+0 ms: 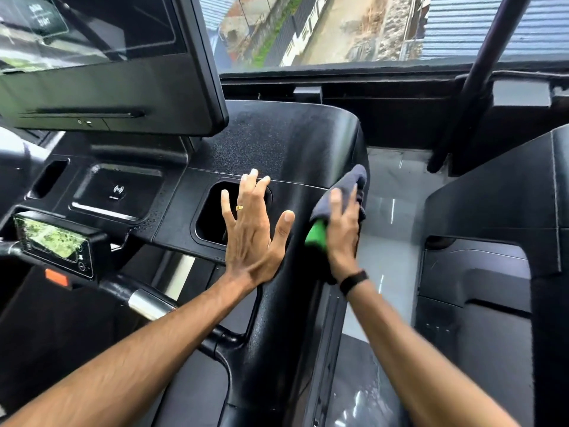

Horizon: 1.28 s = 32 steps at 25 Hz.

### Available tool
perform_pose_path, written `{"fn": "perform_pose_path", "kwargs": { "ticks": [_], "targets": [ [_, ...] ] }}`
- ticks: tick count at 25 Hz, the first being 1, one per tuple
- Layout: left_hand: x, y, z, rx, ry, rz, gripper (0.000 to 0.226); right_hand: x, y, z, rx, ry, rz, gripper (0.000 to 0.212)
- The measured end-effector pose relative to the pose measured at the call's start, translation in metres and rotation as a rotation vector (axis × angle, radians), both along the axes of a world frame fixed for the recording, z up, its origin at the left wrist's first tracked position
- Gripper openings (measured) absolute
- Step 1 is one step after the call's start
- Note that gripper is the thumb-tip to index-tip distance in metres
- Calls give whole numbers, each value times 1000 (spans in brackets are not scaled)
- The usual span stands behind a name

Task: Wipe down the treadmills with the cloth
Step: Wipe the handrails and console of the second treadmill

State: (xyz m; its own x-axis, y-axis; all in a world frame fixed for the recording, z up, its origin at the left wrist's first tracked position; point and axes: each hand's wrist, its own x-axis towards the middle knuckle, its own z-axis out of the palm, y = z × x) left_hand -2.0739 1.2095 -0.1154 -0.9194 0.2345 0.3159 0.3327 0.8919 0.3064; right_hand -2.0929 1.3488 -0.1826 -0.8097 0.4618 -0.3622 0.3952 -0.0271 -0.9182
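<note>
Head view shows the right hand (343, 229) with its fingers (336, 201) curled round a bunched dark cloth (348, 188), pressing it against the outer right edge of the treadmill console (292, 143), probably so the rounded side gets wiped; something green (317, 234) pokes out just below those fingers, and I cannot tell what it is. Beside it, the left hand (252, 235) lies flat with fingers spread and holding nothing, fingertips over the cup recess (212, 217), seemingly bracing against the console, while both forearms stretch forward and up from below.
</note>
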Motion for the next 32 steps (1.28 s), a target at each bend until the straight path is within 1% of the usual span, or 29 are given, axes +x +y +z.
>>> {"fn": "perform_pose_path", "kwargs": {
  "ticks": [2, 3, 4, 5, 7, 9, 11, 12, 14, 15, 17, 18, 19, 20, 22, 23, 25, 27, 29, 32],
  "targets": [
    [1, 0, 0, 9, 12, -3, 76, 47, -36, 24, 336, 66, 205, 72],
    [2, 0, -1, 15, 16, -5, 75, 50, -42, 29, 490, 90, 296, 70],
    [2, 0, 0, 21, 21, -6, 74, 37, -38, 35, 587, 130, 347, 68],
    [2, 1, 0, 26, 23, -7, 71, 12, -30, 36, 636, 151, 364, 66],
    [2, 0, -1, 42, 25, -8, 67, -48, -4, 38, 614, 147, 328, 62],
    [2, -1, -1, 65, 22, -8, 65, -104, 26, 38, 532, 89, 288, 61],
    [2, -1, 0, 83, 23, -2, 64, -139, 42, 40, 450, 40, 260, 60],
    [2, 0, 1, 88, 27, 3, 64, -142, 43, 43, 432, 42, 252, 59],
    [3, 0, 2, 95, 38, 11, 65, -120, 31, 46, 456, 82, 254, 58],
    [4, -1, 1, 96, 43, 9, 65, -93, 19, 46, 514, 107, 273, 59],
    [4, -1, 1, 105, 52, -6, 64, -13, -18, 38, 656, 188, 343, 60],
    [5, -1, 2, 117, 59, -16, 63, 27, -35, 36, 693, 226, 391, 60],
    [5, -2, 1, 128, 67, -26, 63, 52, -45, 33, 689, 245, 423, 59],
    [6, -2, 1, 133, 72, -35, 64, 53, -45, 31, 683, 246, 431, 59],
    [5, -2, 1, 127, 82, -37, 66, 1, -26, 37, 693, 211, 383, 59],
    [5, -2, 1, 124, 81, -35, 65, -40, -11, 41, 654, 176, 326, 59],
    [4, -3, -1, 127, 77, -31, 63, -116, 27, 46, 502, 81, 240, 59],
    [4, -4, -1, 135, 76, -25, 61, -157, 49, 40, 393, 4, 203, 58],
    [5, -4, -1, 132, 79, -24, 60, -157, 51, 36, 341, -1, 165, 59],
    [4, -3, -2, 135, 89, -27, 58, -109, 36, 39, 229, -8, 89, 63]
  ]
}}
